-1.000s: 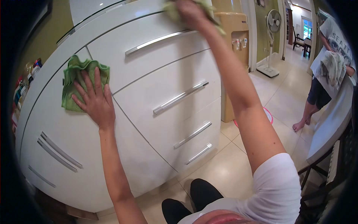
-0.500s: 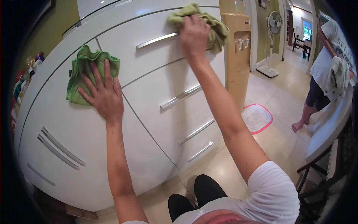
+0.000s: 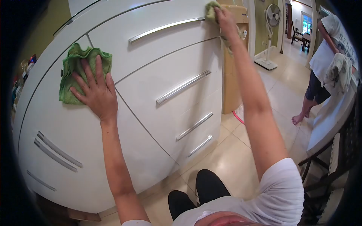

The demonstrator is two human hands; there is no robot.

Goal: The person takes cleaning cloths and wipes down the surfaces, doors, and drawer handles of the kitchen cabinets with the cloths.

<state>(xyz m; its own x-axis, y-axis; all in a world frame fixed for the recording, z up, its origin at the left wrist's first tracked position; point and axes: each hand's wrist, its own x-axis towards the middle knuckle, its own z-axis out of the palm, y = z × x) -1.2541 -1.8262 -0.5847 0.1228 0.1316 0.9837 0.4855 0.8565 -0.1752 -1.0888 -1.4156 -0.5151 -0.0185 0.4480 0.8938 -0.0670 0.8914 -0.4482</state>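
Observation:
Fingers spread, my left hand (image 3: 98,90) lies flat on a green cloth (image 3: 69,88), pressing it against the white cabinet front (image 3: 124,143). My right hand (image 3: 227,24) is closed on an olive-green cloth (image 3: 212,12) at the upper right corner of the cabinet, past the end of the top drawer's silver handle (image 3: 166,28). Part of that cloth hangs behind my right hand, and motion blurs the hand a little.
Right of the cabinet stands a beige water dispenser (image 3: 230,83), with a white fan (image 3: 270,34) farther back. A person (image 3: 328,56) holding a cloth stands at the right by a white table (image 3: 328,124). Dark chair (image 3: 339,158) at lower right.
My right hand has moved right with the olive-green cloth, from the top drawer's front to the cabinet's corner. My left hand stays spread on the green cloth. The view has shifted slightly.

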